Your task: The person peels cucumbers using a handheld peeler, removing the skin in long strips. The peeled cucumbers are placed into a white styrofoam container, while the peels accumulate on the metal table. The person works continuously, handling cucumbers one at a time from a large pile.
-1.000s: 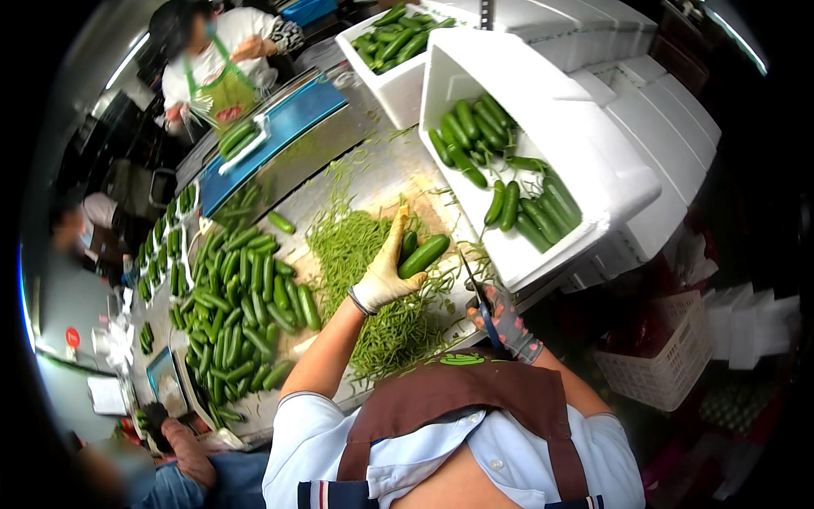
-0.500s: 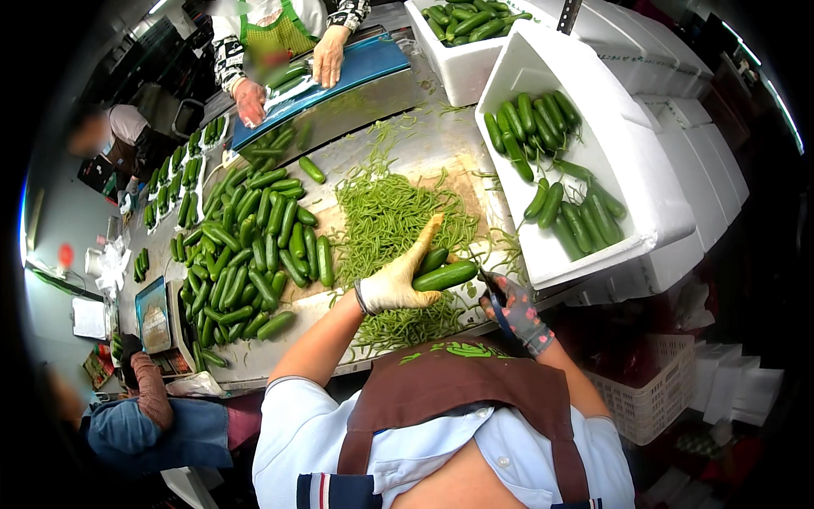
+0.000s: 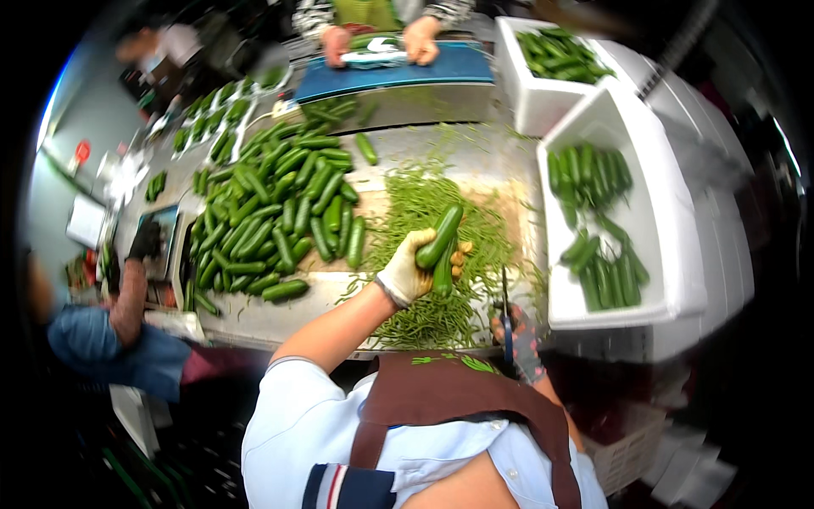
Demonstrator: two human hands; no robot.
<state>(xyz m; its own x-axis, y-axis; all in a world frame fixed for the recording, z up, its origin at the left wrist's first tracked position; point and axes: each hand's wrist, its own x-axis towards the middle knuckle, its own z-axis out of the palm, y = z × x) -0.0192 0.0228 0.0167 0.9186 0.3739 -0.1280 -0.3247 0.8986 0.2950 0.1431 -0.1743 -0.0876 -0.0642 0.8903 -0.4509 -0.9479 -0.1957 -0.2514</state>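
In a pale glove, my left hand (image 3: 407, 270) is wrapped round two cucumbers (image 3: 442, 237), tilted with their far ends up. They are above a heap of thin green trimmings (image 3: 414, 316) on the table. My right hand (image 3: 523, 342), in a grey patterned glove, grips scissors (image 3: 506, 307) with dark blades pointing away from me, apart from the cucumbers. Whether the blades are open is too small to tell. A large pile of cucumbers (image 3: 280, 212) lies to the left of my left hand.
At right stands a white foam box (image 3: 549, 280) holding cucumbers; another foam box (image 3: 526, 110) is behind it. Across the table a co-worker's hands (image 3: 421, 40) handle a wrapped pack on a blue board (image 3: 381, 78). Another person (image 3: 119, 331) works at the left.
The cucumbers in my left hand have turned from nearly level to steeply tilted. The scissors have come away from their right end. The whole view has also swung.
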